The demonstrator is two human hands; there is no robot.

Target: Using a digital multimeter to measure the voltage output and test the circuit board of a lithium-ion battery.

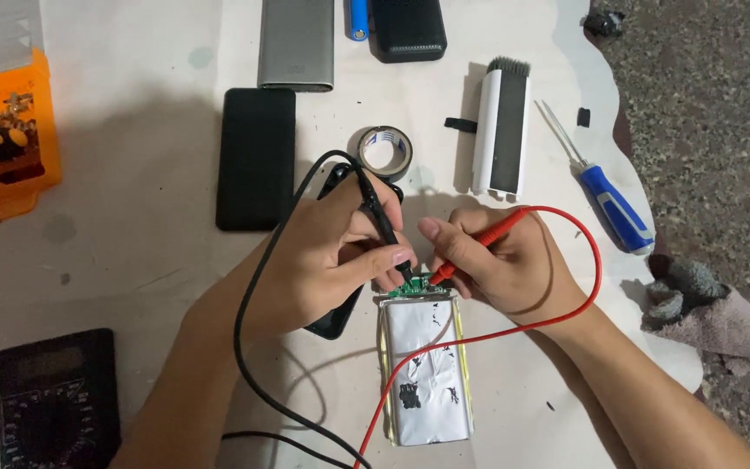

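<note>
— Forearms come in from the bottom edge, both bare, over a pale sheet-covered table (132, 174). Largest item between them?

— Flat silver foil-wrapped battery pouch (425, 369), long axis running from the bottom edge away toward the top. Small green circuit strip (416, 285) sits at its far end, just ahead of both hands.

— Left hand?

— Left hand (327, 260) closed in a pen grip on a black probe (384, 221), tip angled down-right onto the green strip. Black lead loops back toward the black multimeter (58, 399) at lower left.

— Right?

— Right hand (496, 265) pinched shut on a red probe (483, 243), tip pointing down-left at the same strip. Red lead arcs out to the right and crosses the pouch. Both tips meet at the strip from opposite sides; neither hand is clearly nearer.

— Around it?

— Black slab case (256, 156) left, grey metal shell (297, 43) at the top, white open casing (501, 130), roll of dark tape (385, 152), blue-handled screwdriver (614, 204), orange box (6, 139) far left, grey rag (705, 304) right.
</note>
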